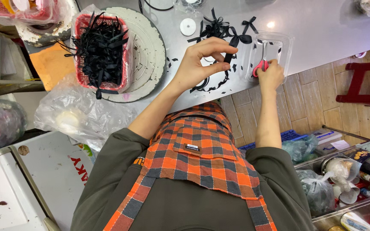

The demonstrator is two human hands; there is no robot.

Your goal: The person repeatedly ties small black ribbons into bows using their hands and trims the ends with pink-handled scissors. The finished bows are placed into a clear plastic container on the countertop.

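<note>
Ribbon [229,54], black and narrow, sits pinched between thumb and forefinger of my left hand [200,64], the other fingers arched clear, apparently so the strip hangs free for working. The strip runs up toward 1 o'clock, where it meets a finished black bow [240,38] lying on the counter [322,25].

My right hand [270,77] is closed around the red handles of a pair of scissors [262,60], whose blades point to 12 o'clock inside a clear plastic tray [285,49]; I judge the tray serves as the tool's resting place, within easy reach.

Black offcuts [213,87] lie scattered on the counter beneath the left hand. At 12 o'clock from it, more tied bows [214,28] are grouped together, with a small white disc [188,26] just beside them at 11 o'clock. Well out at 9 o'clock, a red basket [82,25] lined with clear plastic holds a heap of cut black ribbon lengths [101,49], standing on a round white board [148,55].
</note>
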